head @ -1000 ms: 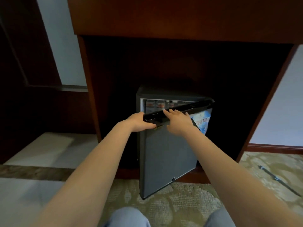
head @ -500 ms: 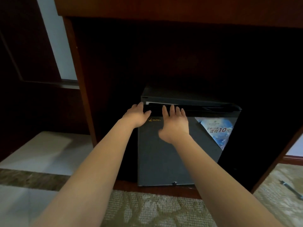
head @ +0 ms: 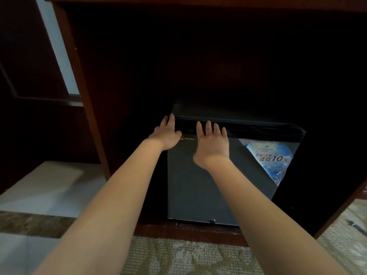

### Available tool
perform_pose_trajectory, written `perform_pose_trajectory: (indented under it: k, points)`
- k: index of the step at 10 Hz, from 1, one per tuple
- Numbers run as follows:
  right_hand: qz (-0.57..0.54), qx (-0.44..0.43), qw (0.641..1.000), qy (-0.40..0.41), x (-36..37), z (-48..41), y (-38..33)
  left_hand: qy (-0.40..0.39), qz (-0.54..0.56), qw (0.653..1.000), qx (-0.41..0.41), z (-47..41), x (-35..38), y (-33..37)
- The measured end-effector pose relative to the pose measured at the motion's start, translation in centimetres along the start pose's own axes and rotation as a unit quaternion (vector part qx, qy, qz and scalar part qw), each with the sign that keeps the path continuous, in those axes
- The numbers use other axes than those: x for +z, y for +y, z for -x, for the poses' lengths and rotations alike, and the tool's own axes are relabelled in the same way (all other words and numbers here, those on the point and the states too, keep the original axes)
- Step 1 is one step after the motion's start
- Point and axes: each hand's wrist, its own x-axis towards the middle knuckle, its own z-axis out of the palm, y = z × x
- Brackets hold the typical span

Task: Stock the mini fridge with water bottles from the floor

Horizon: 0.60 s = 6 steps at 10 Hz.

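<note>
While its door (head: 208,185) is closed, the dark grey box-shaped mini fridge (head: 218,111) stands inside a dark brown wooden cabinet niche (head: 88,108).
Left hand (head: 166,133) at the door's upper corner and right hand (head: 213,141) just beside it press flat, fingers straight, holding nothing.

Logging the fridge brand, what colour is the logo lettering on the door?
Yellow logo on the dark grey door, head view.

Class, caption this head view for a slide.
Left hand and right hand rest open on the top edge of the closed mini fridge door, which bears a blue price sticker.
</note>
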Motion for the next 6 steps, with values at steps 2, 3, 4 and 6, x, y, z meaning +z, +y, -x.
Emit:
perform_pose_trajectory:
  k: [2, 3, 4, 6]
  points:
    - [-0.019, -0.023, 0.999, -0.013, -1.6, -0.4, 0.9, 0.085, -0.033, 0.994, 0.059, 2.0, -1.2, 0.6]
    - [-0.120, -0.022, 0.989, 0.081, -2.9, -0.5, 2.1, 0.183, 0.006, 0.976, 0.120, 2.7, -2.0, 1.1]
    - [-0.218, 0.008, 0.963, 0.159, -3.4, -1.6, 3.5, 0.155, 0.071, 0.980, 0.102, 2.1, -3.1, 2.2]
    - [-0.307, 0.023, 0.940, 0.144, -3.8, -5.0, 5.0, -0.027, 0.094, 0.993, 0.072, -0.6, -4.4, 4.2]
